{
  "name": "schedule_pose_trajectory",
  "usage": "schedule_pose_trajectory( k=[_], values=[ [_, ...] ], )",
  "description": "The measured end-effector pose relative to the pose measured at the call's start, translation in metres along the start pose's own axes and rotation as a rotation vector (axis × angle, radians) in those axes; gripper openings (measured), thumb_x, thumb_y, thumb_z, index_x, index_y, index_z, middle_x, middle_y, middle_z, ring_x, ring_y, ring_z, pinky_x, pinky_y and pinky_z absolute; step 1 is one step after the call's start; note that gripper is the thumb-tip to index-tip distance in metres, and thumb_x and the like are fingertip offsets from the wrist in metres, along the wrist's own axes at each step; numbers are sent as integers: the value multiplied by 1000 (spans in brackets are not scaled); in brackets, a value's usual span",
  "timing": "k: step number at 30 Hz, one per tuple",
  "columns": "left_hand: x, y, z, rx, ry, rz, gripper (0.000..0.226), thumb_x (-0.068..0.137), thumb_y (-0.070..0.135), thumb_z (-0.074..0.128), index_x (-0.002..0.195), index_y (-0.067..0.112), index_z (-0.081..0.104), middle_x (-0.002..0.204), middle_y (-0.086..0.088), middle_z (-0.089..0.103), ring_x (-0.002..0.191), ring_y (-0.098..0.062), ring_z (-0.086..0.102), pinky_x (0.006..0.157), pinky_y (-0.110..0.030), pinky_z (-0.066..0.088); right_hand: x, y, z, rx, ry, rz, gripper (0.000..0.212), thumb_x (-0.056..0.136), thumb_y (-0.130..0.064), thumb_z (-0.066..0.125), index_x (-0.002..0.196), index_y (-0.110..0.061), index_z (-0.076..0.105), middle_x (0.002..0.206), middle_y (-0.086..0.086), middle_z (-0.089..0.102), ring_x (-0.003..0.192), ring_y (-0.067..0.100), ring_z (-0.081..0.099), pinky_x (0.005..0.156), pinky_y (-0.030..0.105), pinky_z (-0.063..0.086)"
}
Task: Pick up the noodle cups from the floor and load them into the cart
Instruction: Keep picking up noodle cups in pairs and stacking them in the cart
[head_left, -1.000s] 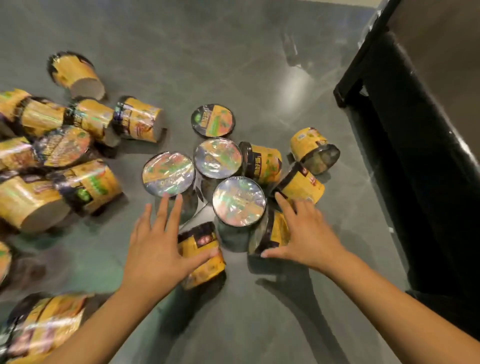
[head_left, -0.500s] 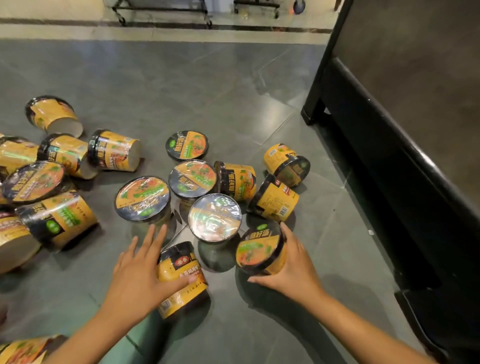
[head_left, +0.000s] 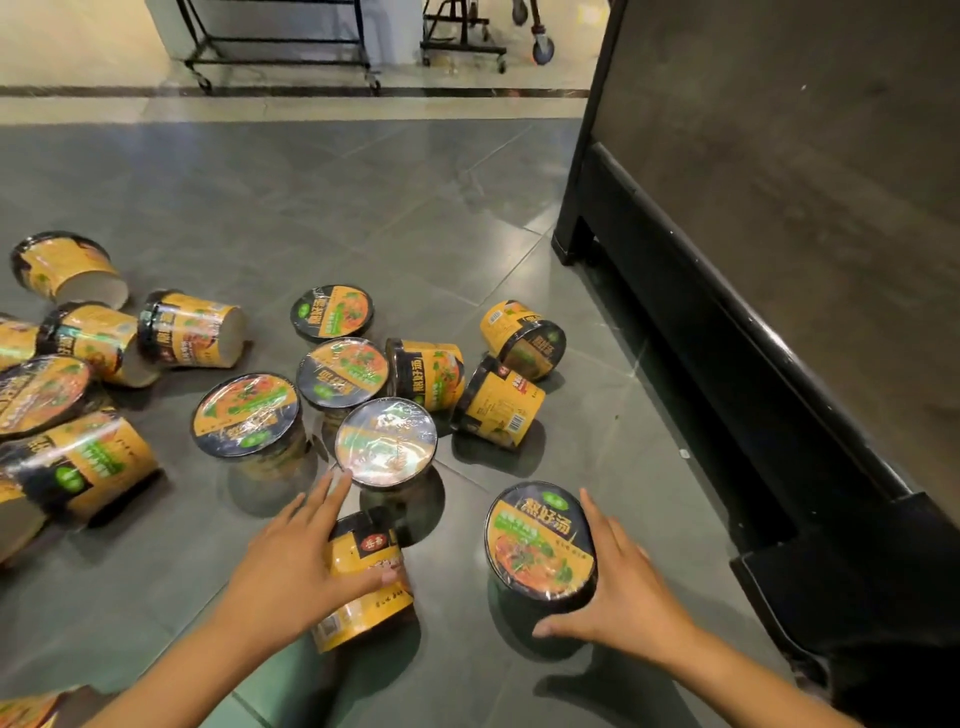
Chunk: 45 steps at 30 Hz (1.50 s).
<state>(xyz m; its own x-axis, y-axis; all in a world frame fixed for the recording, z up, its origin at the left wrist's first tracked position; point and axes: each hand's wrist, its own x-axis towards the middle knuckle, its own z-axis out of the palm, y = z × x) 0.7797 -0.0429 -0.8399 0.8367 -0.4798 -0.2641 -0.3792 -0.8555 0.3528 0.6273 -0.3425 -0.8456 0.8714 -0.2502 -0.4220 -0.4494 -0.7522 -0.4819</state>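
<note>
Grey glossy tile floor (head_left: 415, 208), noodle cups scattered across it.

Left hand (head_left: 291, 566): laid flat over a tipped cup (head_left: 363, 608) that lies on its side. Fingers straight, thumb across the yellow wall, no real clamp visible.

Right hand (head_left: 623, 597): wrapped round a held cup (head_left: 540, 545), fingers up its right side, thumb under the near edge, lid tilted toward the camera. Cannot tell whether it is off the floor or touching it.

Just past the left fingertips (head_left: 335, 488): upright glare-lid cup (head_left: 385, 441), rim right at them.

Beyond that: upright trio (head_left: 343, 371), lids up, packed close. To its right: sideways trio (head_left: 498, 402), all on their sides, touching or nearly so.

Far left: loose pile (head_left: 192, 330) of more cups, mostly tipped over, some cut off by the frame edge.

Right side: black cart (head_left: 779, 260), dark panel above a black rail, near the held cup, well apart from the pile.

Back of the room: paler floor strip and wheeled metal racks (head_left: 275, 47).
</note>
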Motion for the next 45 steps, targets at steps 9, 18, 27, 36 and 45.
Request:
schedule_pose_trajectory(
  k=[9,18,27,36,45],
  values=[
    [-23,22,7,189,97,285,84,53,73,69,125,30,63,124,8,65,107,-17,66,84,-32,54,15,-31,8,-185,25,-7,144,46,-88,64,148,-32,-20,152,1,17,139,22,26,113,39,29],
    [-42,-6,36,398,135,426,72,81,65,44,134,17,52,141,-7,53,129,-33,48,108,-44,28,17,-33,8,-256,48,7,145,44,-94,56,148,-30,-20,151,2,19,138,22,27,112,38,30],
    [-36,-7,32,270,82,126,110,62,97,36,149,29,32,154,-14,31,134,-40,38,103,-54,37,22,-48,7,-298,69,-6,143,46,-96,52,149,-30,-20,147,4,16,137,23,25,111,37,30],
    [-15,8,11,73,337,52,102,53,81,60,137,25,48,136,-13,41,114,-37,44,92,-49,42,34,-53,8,-145,116,31,138,53,-88,59,150,-28,-18,135,1,19,133,21,27,109,34,35],
    [-36,31,-7,38,309,17,101,53,77,61,135,20,50,134,-15,39,112,-36,42,95,-44,37,16,-73,-13,-118,57,115,136,55,-82,66,148,-33,-21,127,1,18,129,24,27,106,34,34]
  ],
)
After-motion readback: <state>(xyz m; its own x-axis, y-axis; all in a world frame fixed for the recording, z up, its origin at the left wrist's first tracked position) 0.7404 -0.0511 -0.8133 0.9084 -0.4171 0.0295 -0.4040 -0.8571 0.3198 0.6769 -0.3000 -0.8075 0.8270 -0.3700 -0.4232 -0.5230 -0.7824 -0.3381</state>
